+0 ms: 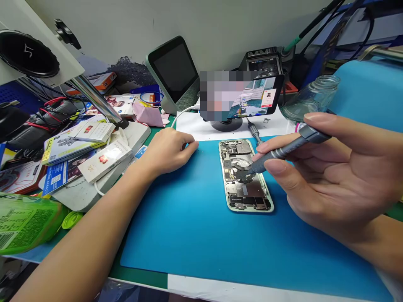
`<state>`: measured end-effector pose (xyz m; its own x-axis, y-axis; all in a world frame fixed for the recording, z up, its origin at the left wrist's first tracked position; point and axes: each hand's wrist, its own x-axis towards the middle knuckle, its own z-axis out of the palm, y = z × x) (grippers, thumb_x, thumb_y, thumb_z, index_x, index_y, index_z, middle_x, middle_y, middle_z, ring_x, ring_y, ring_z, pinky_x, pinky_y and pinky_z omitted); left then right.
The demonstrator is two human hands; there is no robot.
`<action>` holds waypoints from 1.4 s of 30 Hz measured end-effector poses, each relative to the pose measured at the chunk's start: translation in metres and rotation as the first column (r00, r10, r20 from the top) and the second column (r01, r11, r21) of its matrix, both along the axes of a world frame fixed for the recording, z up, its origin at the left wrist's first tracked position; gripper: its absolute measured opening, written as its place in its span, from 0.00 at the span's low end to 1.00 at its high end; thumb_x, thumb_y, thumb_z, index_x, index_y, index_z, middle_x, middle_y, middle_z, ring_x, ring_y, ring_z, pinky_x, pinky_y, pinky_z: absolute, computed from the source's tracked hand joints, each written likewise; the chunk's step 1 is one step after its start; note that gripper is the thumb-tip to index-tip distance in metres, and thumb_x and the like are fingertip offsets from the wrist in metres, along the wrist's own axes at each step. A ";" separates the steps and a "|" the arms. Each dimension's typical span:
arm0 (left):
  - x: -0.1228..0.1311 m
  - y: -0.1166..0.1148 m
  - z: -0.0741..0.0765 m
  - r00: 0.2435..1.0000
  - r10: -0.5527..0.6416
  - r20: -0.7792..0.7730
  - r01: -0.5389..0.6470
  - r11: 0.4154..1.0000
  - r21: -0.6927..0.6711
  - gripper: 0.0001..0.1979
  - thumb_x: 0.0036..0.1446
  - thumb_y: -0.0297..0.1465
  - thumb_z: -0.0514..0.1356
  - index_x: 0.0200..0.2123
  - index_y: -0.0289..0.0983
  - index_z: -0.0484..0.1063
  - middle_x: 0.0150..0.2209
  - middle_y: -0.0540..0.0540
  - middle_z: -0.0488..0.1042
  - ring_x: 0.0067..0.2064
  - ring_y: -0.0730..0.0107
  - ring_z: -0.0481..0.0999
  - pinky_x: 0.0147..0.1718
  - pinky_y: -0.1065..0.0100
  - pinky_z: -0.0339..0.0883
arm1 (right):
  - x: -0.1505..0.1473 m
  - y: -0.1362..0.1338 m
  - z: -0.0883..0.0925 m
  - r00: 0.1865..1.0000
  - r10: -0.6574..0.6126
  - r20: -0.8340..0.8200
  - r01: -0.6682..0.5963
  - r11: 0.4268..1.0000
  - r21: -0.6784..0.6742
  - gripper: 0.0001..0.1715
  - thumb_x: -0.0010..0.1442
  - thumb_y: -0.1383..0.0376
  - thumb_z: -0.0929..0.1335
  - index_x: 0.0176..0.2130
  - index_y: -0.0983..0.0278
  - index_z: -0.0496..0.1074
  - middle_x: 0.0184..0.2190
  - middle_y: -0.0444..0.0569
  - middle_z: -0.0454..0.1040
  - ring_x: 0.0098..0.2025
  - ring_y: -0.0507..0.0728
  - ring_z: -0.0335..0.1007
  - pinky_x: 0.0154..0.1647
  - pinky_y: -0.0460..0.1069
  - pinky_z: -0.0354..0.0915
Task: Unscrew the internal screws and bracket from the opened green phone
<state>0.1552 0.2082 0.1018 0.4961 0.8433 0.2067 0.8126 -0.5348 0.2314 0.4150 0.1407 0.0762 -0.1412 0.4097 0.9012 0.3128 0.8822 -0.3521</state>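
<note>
A phone (242, 191) with its back off lies on the blue mat (176, 226), its battery area, boards and a round dark part exposed inside a pale green frame. My right hand (340, 176) holds a grey precision screwdriver (283, 150) between thumb and fingers, tilted with its lower end over the phone's middle. The fingers hide part of the phone's right edge, and I cannot tell whether the tip touches anything. To the left of the phone, my left hand (170, 151) rests at the mat's upper left edge, fingers curled in, with nothing visible in them.
Behind the phone stand a lit phone on a round stand (258, 98), a smart display (173, 71) and a glass jar (311, 100). Another screwdriver (253, 129) lies near the phone's top. Left are small boxes (105, 159), a microscope base (75, 197) and a green packet (28, 222).
</note>
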 end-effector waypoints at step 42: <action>0.040 -0.047 0.000 0.855 -0.468 0.225 0.506 0.848 -0.160 0.05 0.55 0.32 0.62 0.34 0.38 0.77 0.18 0.55 0.65 0.20 0.76 0.58 0.23 0.68 0.51 | -0.005 -0.008 -0.001 0.969 0.243 0.044 -0.222 0.936 -0.274 0.42 0.56 0.79 0.72 0.64 0.55 0.63 0.42 0.45 0.76 0.42 0.53 0.80 0.41 0.47 0.82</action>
<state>0.1949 0.1616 0.1019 0.8267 0.5345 0.1755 0.3970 -0.7754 0.4911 0.4096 0.1329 0.0755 -0.3251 0.5796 0.7473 0.1452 0.8114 -0.5662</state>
